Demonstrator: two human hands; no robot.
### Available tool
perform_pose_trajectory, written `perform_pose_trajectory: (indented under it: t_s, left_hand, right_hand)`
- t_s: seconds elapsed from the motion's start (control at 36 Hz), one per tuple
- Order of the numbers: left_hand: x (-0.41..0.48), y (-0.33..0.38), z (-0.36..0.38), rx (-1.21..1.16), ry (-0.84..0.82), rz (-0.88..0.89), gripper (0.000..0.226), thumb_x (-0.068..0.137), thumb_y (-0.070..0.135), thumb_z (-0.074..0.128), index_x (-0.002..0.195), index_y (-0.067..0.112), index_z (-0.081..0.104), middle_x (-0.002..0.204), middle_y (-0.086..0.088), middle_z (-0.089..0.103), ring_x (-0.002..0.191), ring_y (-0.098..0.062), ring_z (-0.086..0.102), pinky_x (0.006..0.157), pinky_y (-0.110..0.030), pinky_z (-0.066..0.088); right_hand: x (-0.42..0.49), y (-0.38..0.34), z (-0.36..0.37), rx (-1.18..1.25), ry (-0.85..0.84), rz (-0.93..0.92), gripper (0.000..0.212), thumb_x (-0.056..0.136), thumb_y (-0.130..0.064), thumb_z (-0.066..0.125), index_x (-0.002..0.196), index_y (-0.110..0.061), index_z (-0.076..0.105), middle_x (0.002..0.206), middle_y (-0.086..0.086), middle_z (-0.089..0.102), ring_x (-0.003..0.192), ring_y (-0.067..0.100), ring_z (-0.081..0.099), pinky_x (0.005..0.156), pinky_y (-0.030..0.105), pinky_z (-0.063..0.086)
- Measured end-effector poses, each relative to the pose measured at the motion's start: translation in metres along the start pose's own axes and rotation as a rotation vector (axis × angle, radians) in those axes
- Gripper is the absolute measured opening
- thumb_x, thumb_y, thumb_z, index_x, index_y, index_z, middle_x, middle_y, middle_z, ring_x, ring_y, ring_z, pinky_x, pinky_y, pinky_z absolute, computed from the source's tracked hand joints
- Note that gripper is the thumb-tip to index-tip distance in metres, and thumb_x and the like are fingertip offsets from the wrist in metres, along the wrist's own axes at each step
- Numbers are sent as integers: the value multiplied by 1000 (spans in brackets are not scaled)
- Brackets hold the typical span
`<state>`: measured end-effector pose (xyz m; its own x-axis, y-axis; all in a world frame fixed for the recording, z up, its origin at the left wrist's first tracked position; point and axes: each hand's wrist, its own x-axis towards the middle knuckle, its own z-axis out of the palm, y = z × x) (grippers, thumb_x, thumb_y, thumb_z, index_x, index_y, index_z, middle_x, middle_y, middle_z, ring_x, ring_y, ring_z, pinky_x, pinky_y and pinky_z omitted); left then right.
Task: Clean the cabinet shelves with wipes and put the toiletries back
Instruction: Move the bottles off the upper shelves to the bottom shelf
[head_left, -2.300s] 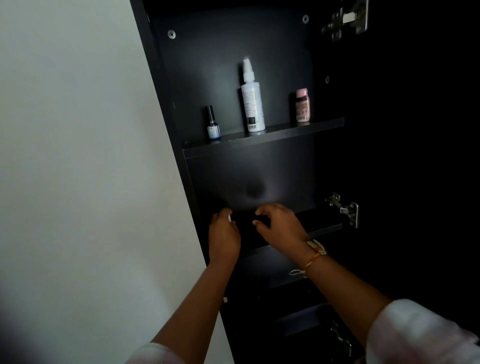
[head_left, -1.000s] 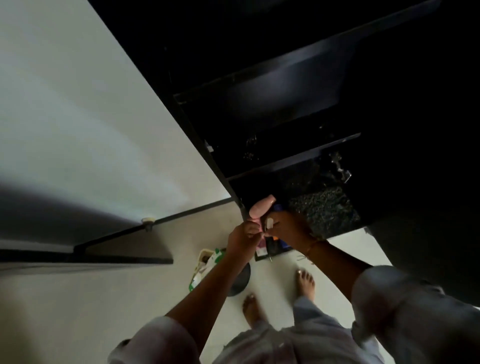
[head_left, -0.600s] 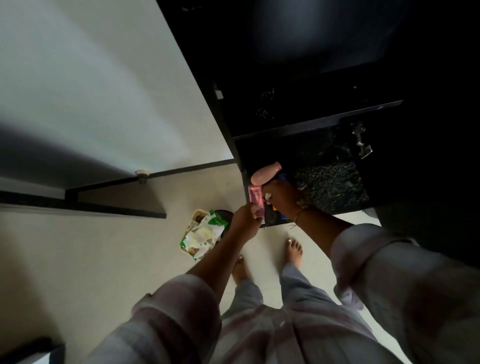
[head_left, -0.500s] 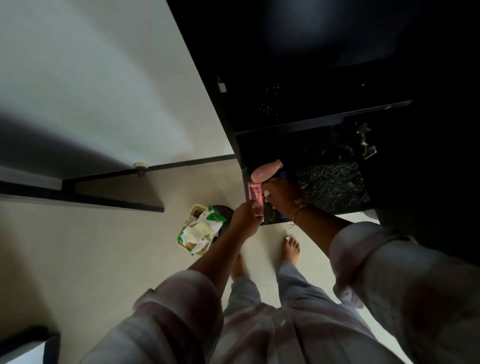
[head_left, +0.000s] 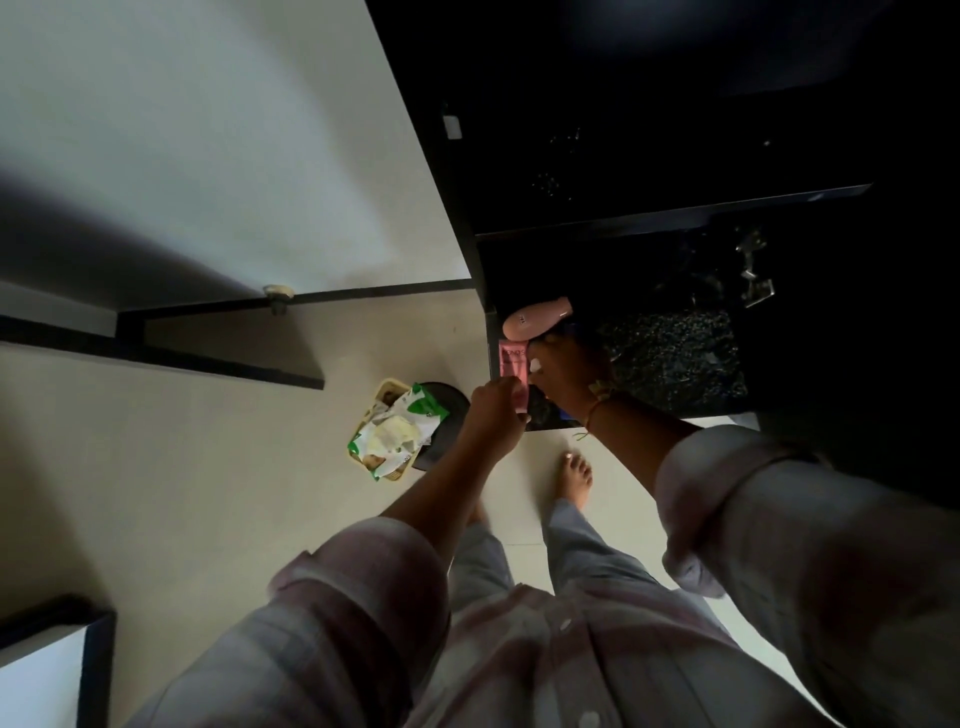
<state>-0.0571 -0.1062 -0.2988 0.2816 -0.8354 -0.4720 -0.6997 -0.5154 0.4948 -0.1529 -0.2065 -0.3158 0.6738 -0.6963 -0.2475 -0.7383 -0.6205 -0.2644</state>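
Note:
I look down past the black cabinet (head_left: 670, 208), whose shelf edge runs above a dark speckled countertop (head_left: 675, 358). My left hand (head_left: 496, 410) grips the lower end of a flat pink tube (head_left: 513, 364). My right hand (head_left: 566, 371) holds a rounded pink bottle (head_left: 537, 316) lying sideways, with something dark and blue partly hidden under the palm. A green and white wipes pack (head_left: 397, 439) lies on the floor below my left arm.
The wipes pack rests on a small yellow tray (head_left: 375, 400) beside a round black object (head_left: 447, 410) on the pale floor. The white wall (head_left: 208, 130) is at left, with a black skirting strip and door stop (head_left: 278, 297). My bare feet stand near the counter.
My view dropped from the upper shelves to the counter and floor. Both hands came down from the shelf and took up pink toiletries; over the last half second they have hardly moved.

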Motion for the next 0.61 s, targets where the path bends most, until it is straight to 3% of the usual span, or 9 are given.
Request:
perform_pose_trajectory:
  t_s: [0.19,0.31,0.42,0.53,0.61]
  left_hand:
    - [-6,3,-12,2,21,16,30,79,12,71,108,10,64,110,-11,66,99,-29,61,84,-34,48]
    - [-12,5,-21,2,53,38,23,83,15,65,105,11,62,103,-8,66,93,-25,62,79,-37,52]
    - [-24,12,-38,25,106,141,31,87,19,63,117,12,57,110,-7,62,99,-22,58,84,-35,52]
    - [-35,28,-64,112,147,312,51,84,27,68,130,15,49,126,-8,56,115,-24,50,93,-35,47]
    - [-42,43,-87,150,245,454,60,80,28,71,134,19,45,126,-8,56,114,-26,52,91,-35,48]
  right_hand:
    - [-2,-2,-2,27,-7,24,24,79,-22,75,101,-14,67,101,6,70,101,28,64,86,42,54]
    - [-8,-2,-10,31,-11,36,19,81,-21,72,97,-14,64,100,8,68,101,30,61,85,44,54]
    - [-23,-5,-38,64,35,54,21,80,-22,71,99,-16,64,106,5,65,105,27,59,83,41,54]
    - [-50,-8,-73,90,184,129,28,86,-35,64,108,-17,65,113,4,63,107,27,56,81,37,53]
    - [-70,-12,-95,70,363,173,38,83,-41,67,112,-18,65,112,6,63,105,30,58,78,37,55]
